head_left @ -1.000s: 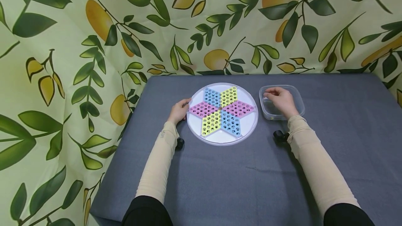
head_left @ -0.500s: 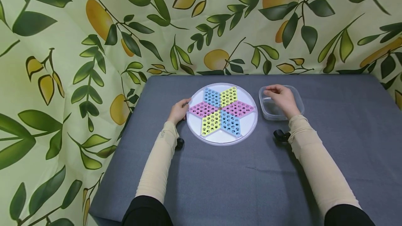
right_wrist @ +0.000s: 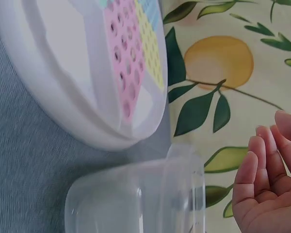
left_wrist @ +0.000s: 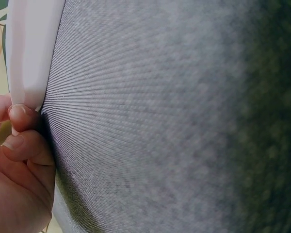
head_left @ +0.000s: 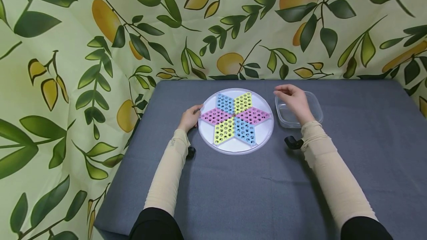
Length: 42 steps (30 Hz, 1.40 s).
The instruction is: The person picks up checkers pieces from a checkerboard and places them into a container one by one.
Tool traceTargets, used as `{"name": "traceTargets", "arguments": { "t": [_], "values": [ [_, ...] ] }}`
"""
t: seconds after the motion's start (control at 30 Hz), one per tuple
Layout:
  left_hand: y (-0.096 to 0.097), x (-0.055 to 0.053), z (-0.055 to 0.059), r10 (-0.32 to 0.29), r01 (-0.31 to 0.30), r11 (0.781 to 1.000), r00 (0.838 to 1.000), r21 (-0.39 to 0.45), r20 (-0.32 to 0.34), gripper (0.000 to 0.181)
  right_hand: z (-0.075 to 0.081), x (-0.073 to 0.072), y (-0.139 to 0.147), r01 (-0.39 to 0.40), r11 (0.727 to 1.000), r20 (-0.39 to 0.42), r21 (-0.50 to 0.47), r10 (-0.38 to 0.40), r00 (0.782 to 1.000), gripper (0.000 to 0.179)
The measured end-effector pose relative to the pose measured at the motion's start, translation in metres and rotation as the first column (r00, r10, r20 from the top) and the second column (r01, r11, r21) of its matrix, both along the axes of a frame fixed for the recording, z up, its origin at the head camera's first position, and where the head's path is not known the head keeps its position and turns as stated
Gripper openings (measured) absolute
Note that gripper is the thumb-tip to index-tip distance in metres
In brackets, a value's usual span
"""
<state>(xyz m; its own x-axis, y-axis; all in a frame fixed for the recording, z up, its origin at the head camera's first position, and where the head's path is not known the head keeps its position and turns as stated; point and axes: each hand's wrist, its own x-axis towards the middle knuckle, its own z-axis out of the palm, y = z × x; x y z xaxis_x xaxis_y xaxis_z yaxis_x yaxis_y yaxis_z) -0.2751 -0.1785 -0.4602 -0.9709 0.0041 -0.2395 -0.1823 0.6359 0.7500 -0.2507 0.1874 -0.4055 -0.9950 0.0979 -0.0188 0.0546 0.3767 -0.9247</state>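
Note:
A round white Chinese checkers board (head_left: 208, 136) lies on the table, its six-pointed star of blue, yellow and pink sections full of holes. At its left edge my left hand (head_left: 190, 117) grips the rim; in the left wrist view the fingers (left_wrist: 25, 118) curl against the white rim (left_wrist: 34, 48). To the right of the board stands a clear plastic container (head_left: 288, 121). Over its left rim hovers my right hand (head_left: 295, 101), thumb and fingers drawn close together. In the right wrist view the bent fingers (right_wrist: 245, 179) show; whether a small piece is pinched I cannot tell.
Grey cloth covers the table (head_left: 233, 192). Behind and to the left hangs a curtain (head_left: 186, 43) printed with leaves and fruit. A black wrist device (head_left: 293, 143) juts from the right sleeve. A small brownish spot (head_left: 234, 115) marks the star's centre.
My right hand has risen out of the container and shifted a little left toward the board. The left hand and the board have stayed in place.

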Motion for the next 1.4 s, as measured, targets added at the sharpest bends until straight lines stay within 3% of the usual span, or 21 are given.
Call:
{"name": "traceTargets", "arguments": {
  "t": [0.2,0.3,0.43,0.53,0.63,0.93,1.2,1.4],
  "values": [
    [0.0,0.0,0.001,-0.002,0.002,1.0,1.0,0.002,-0.002,0.039,-0.041,-0.032,0.002,0.019,0.999,-0.067,-0.038,-0.022,0.997,0.048],
    [0.0,0.0,0.0,-0.008,0.008,1.0,1.0,-0.001,-0.009,0.039,-0.049,-0.04,-0.002,0.003,0.997,-0.088,-0.075,-0.009,0.996,0.044],
    [0.0,-0.002,-0.001,0.001,-0.001,1.0,1.0,-0.002,-0.003,0.038,-0.021,-0.02,-0.024,-0.047,0.993,-0.093,-0.108,0.037,0.995,0.042],
    [0.0,-0.003,-0.001,0.018,-0.018,1.0,1.0,0.0,0.014,0.038,0.001,-0.005,-0.041,-0.071,0.995,-0.068,-0.072,0.066,0.996,0.041],
    [0.001,-0.004,0.0,0.028,-0.028,1.0,0.999,-0.002,0.024,0.037,0.006,-0.004,-0.05,-0.088,0.996,-0.049,-0.017,0.087,0.995,0.04],
    [0.005,-0.006,-0.001,0.039,-0.038,0.997,0.999,-0.065,0.007,0.038,-0.003,-0.01,-0.073,-0.183,0.983,-0.043,-0.001,0.183,0.982,0.029],
    [0.007,-0.004,-0.001,0.046,-0.046,0.997,0.999,-0.063,0.001,0.038,-0.015,-0.009,-0.093,-0.258,0.966,0.011,0.03,0.257,0.966,0.03],
    [0.006,-0.002,0.0,0.043,-0.043,0.997,0.999,-0.059,-0.001,0.037,-0.027,-0.012,-0.104,-0.274,0.958,0.044,0.082,0.272,0.961,0.027]
  ]
}}
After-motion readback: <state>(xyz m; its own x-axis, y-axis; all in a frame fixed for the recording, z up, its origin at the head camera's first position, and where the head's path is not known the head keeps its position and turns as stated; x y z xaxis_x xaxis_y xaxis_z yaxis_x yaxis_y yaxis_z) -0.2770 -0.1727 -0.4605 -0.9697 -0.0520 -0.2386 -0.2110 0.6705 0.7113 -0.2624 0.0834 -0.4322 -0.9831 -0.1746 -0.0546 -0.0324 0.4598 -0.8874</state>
